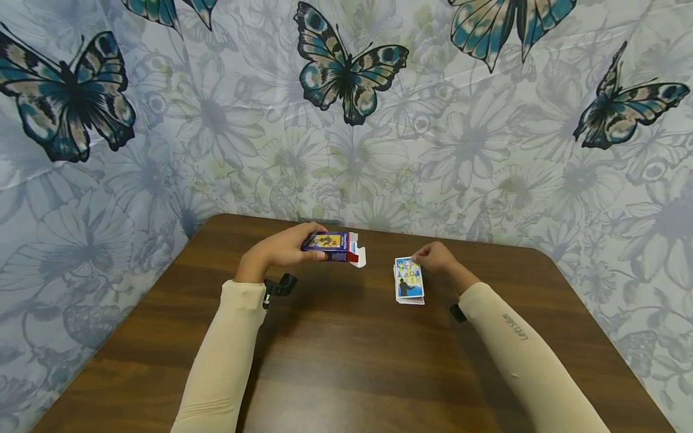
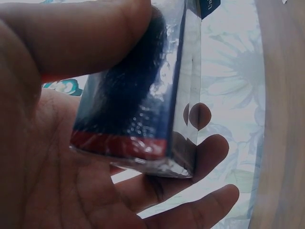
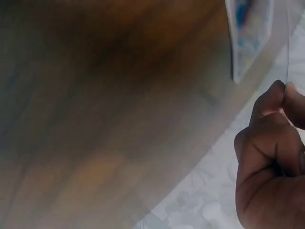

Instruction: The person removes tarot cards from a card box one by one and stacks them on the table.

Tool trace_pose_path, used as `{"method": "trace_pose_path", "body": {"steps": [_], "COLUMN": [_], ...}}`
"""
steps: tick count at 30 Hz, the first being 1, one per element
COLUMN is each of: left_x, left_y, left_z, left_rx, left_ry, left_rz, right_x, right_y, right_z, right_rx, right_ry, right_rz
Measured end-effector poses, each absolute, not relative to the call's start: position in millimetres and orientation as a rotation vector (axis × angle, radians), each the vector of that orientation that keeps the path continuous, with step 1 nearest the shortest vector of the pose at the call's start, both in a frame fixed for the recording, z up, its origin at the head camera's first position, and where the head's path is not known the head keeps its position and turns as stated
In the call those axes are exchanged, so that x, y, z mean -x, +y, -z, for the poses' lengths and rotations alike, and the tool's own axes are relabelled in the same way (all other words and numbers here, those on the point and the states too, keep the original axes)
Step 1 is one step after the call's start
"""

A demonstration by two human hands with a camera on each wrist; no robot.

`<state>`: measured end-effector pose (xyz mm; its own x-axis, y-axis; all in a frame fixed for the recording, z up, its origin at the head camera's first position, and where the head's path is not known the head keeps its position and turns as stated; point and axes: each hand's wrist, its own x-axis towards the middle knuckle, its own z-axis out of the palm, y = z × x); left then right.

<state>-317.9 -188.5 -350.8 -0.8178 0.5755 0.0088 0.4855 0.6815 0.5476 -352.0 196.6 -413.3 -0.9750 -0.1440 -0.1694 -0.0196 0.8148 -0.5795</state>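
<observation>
My left hand [image 1: 287, 245] grips a small purple card box [image 1: 331, 245] on its side, the thumb along one face and the fingers behind it. The box's right end is open, its white flaps sticking out. Seen from the left wrist, the box [image 2: 128, 105] shows a dark blue face with a red band. To the right, a stack of picture cards [image 1: 409, 288] lies on the table. At its far right corner my right hand [image 1: 437, 258] pinches a card between thumb and forefinger; in the right wrist view that card [image 3: 288, 47] appears edge-on, apart from the stack [image 3: 252, 33].
The brown wooden table [image 1: 335, 361] has rounded far corners. Close behind its far edge hangs a cloth [image 1: 379, 174] printed with flowers and butterflies. A dark wrist device [image 1: 280, 285] sits by the left cuff, another [image 1: 458, 313] by the right cuff.
</observation>
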Motion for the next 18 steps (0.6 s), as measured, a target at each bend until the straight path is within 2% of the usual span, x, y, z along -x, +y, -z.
{"method": "trace_pose_path", "body": {"steps": [7,18], "left_x": [317,322], "left_y": [-189,-192], "left_z": [352,352], "left_rx": [-0.869,-0.881], "left_ry": [2.719,2.739], "left_rz": [-0.834,-0.829], "right_x": [351,350], "right_y": [186,168], "right_z": [428,426], "right_rx": [0.11,0.023], "right_ry": [2.892,2.945], "right_rz": [0.693,0.462]}}
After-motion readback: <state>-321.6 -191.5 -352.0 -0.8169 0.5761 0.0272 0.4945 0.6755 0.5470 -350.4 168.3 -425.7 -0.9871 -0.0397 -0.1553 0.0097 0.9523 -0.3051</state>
